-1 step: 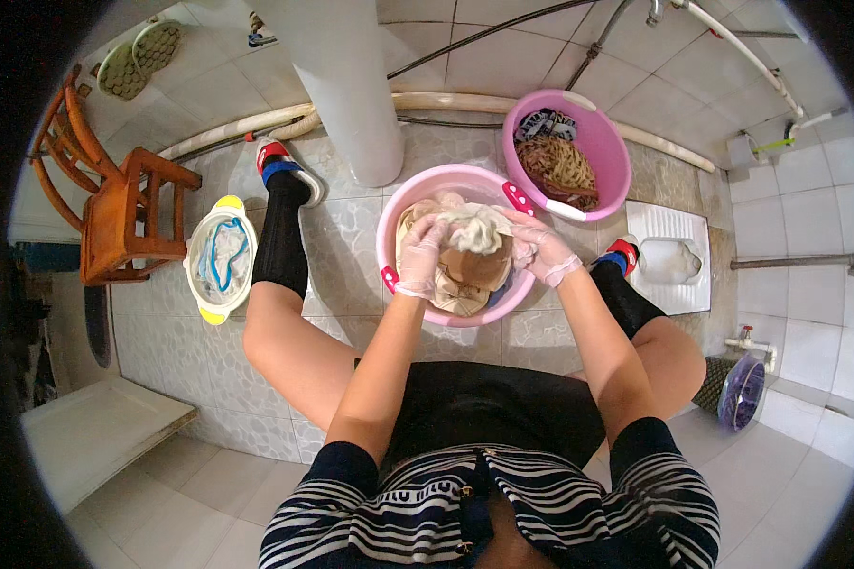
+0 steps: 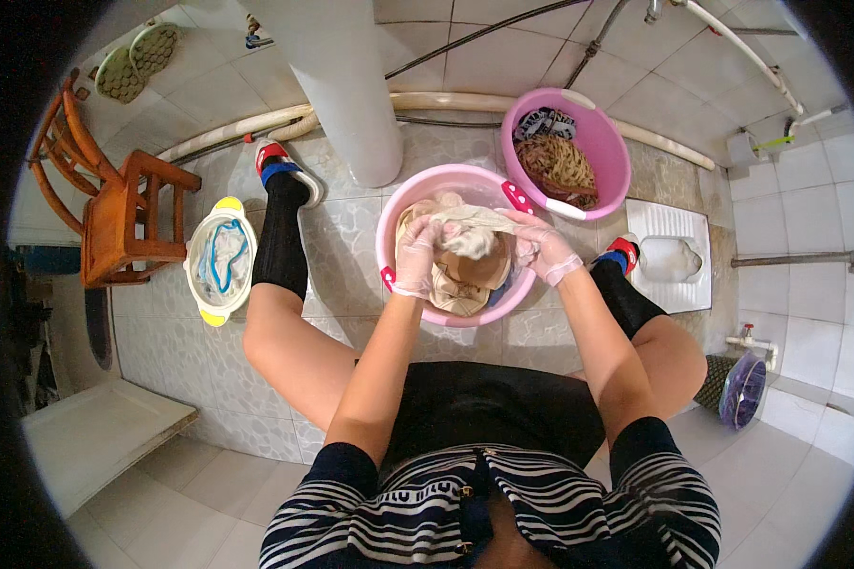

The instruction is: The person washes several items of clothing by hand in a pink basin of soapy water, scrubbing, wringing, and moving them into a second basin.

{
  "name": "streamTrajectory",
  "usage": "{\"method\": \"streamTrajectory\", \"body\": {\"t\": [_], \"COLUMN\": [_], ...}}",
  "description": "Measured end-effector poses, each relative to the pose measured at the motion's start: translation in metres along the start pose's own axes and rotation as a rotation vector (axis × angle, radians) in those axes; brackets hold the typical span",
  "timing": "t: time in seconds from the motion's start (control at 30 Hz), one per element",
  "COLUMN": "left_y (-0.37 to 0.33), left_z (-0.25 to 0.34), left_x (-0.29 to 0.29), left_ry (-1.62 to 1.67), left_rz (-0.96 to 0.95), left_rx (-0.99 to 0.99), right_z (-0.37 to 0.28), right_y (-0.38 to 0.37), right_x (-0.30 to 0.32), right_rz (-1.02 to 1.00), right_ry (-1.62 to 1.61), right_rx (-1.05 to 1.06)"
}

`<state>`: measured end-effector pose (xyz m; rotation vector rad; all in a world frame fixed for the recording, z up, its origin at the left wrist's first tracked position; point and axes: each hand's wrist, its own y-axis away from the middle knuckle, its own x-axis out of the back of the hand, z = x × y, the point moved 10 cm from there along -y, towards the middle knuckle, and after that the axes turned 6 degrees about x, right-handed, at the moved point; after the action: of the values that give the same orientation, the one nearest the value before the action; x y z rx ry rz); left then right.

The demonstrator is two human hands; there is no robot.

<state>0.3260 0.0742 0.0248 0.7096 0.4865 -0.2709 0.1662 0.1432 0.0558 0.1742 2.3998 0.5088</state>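
A pale, wet-looking cloth (image 2: 472,228) stretches between my two gloved hands above a pink basin (image 2: 387,223). Its left end is pinched in my left hand (image 2: 416,251), closed at the basin's left side. My right hand (image 2: 541,248), closed too, grips the other end near the right rim. Both wear thin clear gloves. Below the cloth, tan and beige garments (image 2: 470,272) with rounded, cup-like shapes fill the basin, and a bit of blue fabric shows at their right edge. My fingers partly hide the cloth's ends.
A second pink basin (image 2: 620,156) with patterned and brown clothes stands behind to the right. A white-and-yellow tub (image 2: 195,275) sits left, by a wooden chair (image 2: 114,228). A white pillar (image 2: 351,104) rises behind; a squat toilet (image 2: 643,289) lies at right.
The pale cloth was bunched up between my hands; now it is drawn out into a longer strip. My hands have shifted only slightly.
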Motion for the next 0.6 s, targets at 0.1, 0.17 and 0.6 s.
{"method": "streamTrajectory", "body": {"t": [0.1,0.17,0.6], "left_y": [-0.01,-0.01,-0.04], "left_z": [-0.007,-0.007,-0.064], "left_x": [-0.012,-0.03,0.025], "left_ry": [0.152,0.201,-1.422], "left_rz": [-0.057,-0.121,-0.192], "left_rx": [0.029,0.039,-0.074], "right_z": [-0.01,-0.024,0.08], "right_y": [-0.004,-0.009,-0.046], "right_x": [0.025,0.023,0.054], "right_rz": [0.221,0.212,0.197], "right_ry": [0.255,0.454,1.18], "right_rx": [0.121,0.216,-0.163]}}
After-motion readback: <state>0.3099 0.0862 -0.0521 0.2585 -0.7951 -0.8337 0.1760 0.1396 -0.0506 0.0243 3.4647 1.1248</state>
